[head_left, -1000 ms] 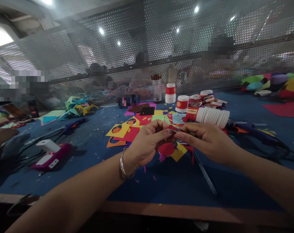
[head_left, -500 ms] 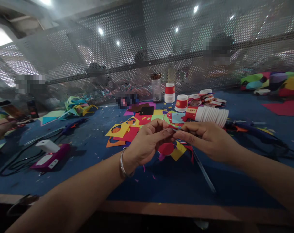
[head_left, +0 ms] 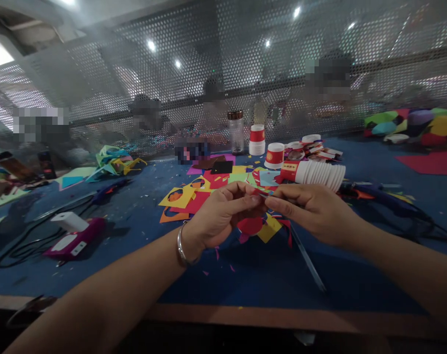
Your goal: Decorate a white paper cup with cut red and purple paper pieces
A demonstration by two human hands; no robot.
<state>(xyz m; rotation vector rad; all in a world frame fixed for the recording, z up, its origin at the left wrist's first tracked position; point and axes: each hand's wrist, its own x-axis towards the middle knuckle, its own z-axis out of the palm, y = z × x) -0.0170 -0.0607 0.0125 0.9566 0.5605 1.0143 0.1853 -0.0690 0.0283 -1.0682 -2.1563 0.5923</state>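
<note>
My left hand (head_left: 229, 211), a silver bangle on its wrist, is closed in a pinch over the middle of the table. Its thumb and forefinger hold a small piece of paper (head_left: 259, 191), apparently red; its shape is mostly hidden. Opposite, the fingertips of my right hand (head_left: 312, 209) are pinched at the same piece, nearly touching the left. Beneath them lie a red paper disc (head_left: 250, 225) and a yellow paper scrap (head_left: 270, 230). Yellow paper with round holes cut out (head_left: 177, 196) lies beyond my left hand. A clear rod (head_left: 309, 263) lies below my right hand.
A stack of paper cups (head_left: 319, 174) lies on its side beyond my right hand. Upright cups (head_left: 275, 155) and a glass bottle (head_left: 236, 135) stand behind. Blue glue guns lie at right (head_left: 389, 201) and left (head_left: 107, 191), near a purple power strip (head_left: 74, 243). A mesh partition (head_left: 194, 64) closes the back.
The view has shifted very slightly. My fingers have turned the small piece a little; both hands stay pinched together in the same place.
</note>
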